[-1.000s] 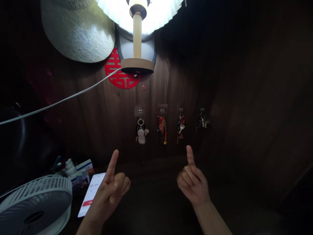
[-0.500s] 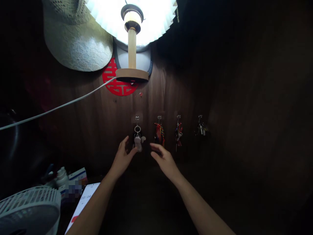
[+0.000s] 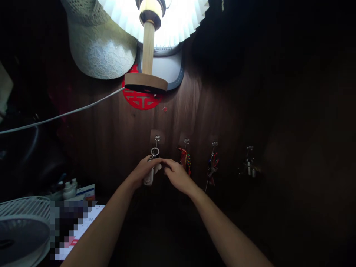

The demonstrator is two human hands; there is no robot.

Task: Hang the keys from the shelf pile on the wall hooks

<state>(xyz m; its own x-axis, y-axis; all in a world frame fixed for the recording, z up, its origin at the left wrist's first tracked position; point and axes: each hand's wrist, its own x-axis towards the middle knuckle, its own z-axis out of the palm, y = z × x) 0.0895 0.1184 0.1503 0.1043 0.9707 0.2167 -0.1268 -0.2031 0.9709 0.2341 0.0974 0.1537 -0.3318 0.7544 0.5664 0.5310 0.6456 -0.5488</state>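
A keychain (image 3: 149, 178) with a round metal ring and pale charms hangs from the leftmost wall hook (image 3: 157, 138). My left hand (image 3: 141, 171) is closed around its upper part, the thumb lying across the front and the other fingers mostly hidden behind. From the other side, my right hand (image 3: 178, 176) has its bent fingers at the small white charm, the tips close to my left thumb. Exactly where the right fingertips touch is hard to see. Just right of that hand, a red keychain with a beaded cord (image 3: 185, 159) hangs on the second hook.
Farther right hang two more key bunches (image 3: 213, 165) (image 3: 250, 167). Above is a lit lamp with a wooden base (image 3: 146, 81), its white cable (image 3: 83, 108) running left. Hats (image 3: 105, 55) and a red round paper-cut (image 3: 141, 102) are behind. A white fan (image 3: 27, 207), bottles (image 3: 69, 191) and a phone (image 3: 89, 218) stand lower left.
Both hands have moved in onto the leftmost keychain and closed at it; it now hangs tilted. The view has shifted slightly, with the lamp and hooks displaced in the picture.
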